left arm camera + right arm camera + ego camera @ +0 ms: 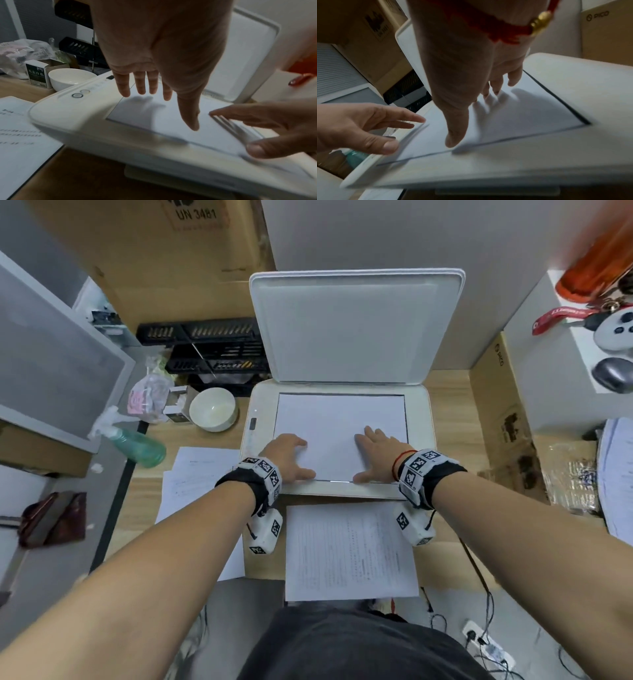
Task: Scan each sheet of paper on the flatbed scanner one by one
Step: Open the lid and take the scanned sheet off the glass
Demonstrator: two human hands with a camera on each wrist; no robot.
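Note:
The white flatbed scanner [420,440] stands on the wooden desk with its lid [352,326] raised. A blank-side-up sheet [339,419] lies on the glass, squared into the frame. My left hand [289,455] is over the sheet's near left part with straight, spread fingers [123,86]. My right hand [378,451] lies flat over the near right part, and its fingertips [513,79] meet the sheet [530,115]. Neither hand grips anything. A printed sheet [349,549] lies in front of the scanner. More printed sheets [195,481] lie to its left.
A white bowl [212,409], a small box [36,74] and a green spray bottle [137,445] sit left of the scanner, with black trays [212,347] behind. Cardboard boxes [496,405] stand at the right. A white shelf [568,337] carries a controller and a mouse.

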